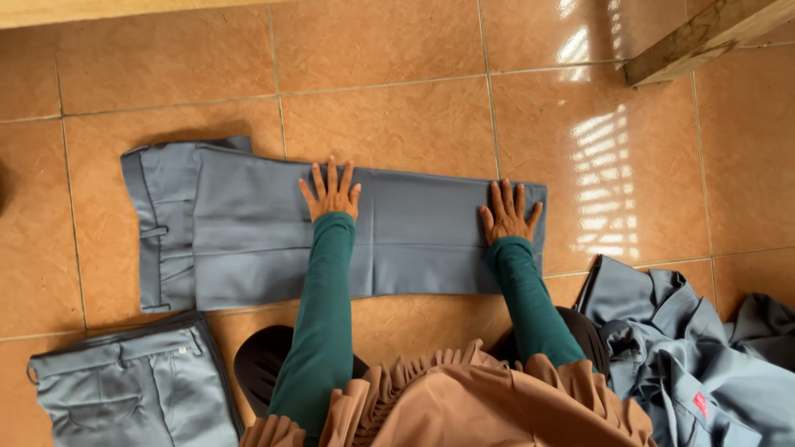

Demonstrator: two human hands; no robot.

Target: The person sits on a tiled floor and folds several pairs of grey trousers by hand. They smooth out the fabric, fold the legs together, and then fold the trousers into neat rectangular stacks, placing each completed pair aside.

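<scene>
From the head camera, looking straight down, a pair of grey-blue trousers (273, 240) lay folded lengthwise on the orange tiled floor (397, 116), the waistband at the left and the leg ends at the right. The left hand (331, 192) was spread flat, fingers splayed, pressing on the middle of the trousers near their far edge; it gripped nothing. The right hand (508, 212) lay flat in the same way on the leg ends at the right, fingers open and palm down on the cloth. Both arms wore dark green sleeves (319, 331), and a tan ruffled garment (464, 397) showed at the bottom edge, over the person's lap.

At the lower left a second pair of grey-blue trousers (137, 389) lay folded on the floor, just beside the waistband of the first, with a back pocket facing up. At the lower right a crumpled heap of grey-blue clothes (696, 348) sat near the right hand, one piece bearing a small red tag. A wooden beam (704, 37) crossed the upper right corner.
</scene>
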